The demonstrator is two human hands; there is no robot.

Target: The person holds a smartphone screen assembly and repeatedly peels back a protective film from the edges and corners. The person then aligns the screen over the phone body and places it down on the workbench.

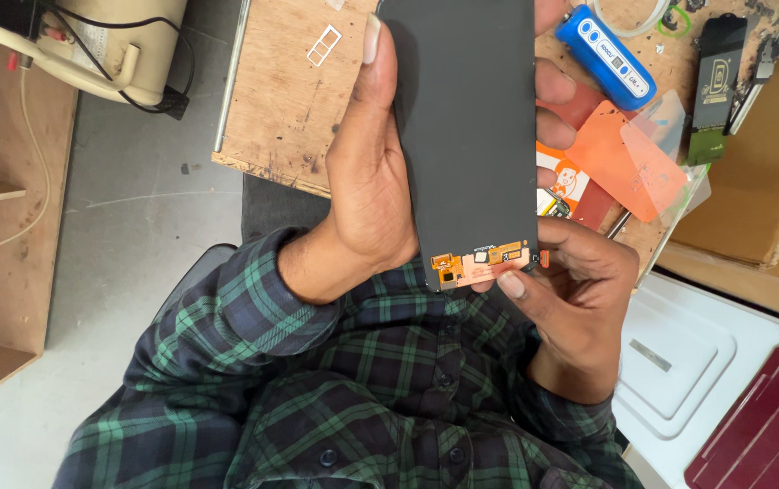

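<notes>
Phone screen (466,127) over plywood bench (281,100), grey floor (136,208)

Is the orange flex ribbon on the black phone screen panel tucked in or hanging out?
Out: the orange flex ribbon pokes past the black phone screen panel's bottom edge, at the right hand's fingers.

The person wears a long-sleeved shirt (353,398) in a plaid of dark green, navy and black, crossed by thin lighter green lines. Dark round buttons run down its front; one sits near the bottom edge of the view and another higher up toward the chest. The sleeve cuffs end at the wrists, just below the left hand (367,181) and the right hand (575,290), which are both bare, with no rings, watch or gloves showing. The fingernails are short and plain. The cloth folds in soft creases along both forearms.
</notes>
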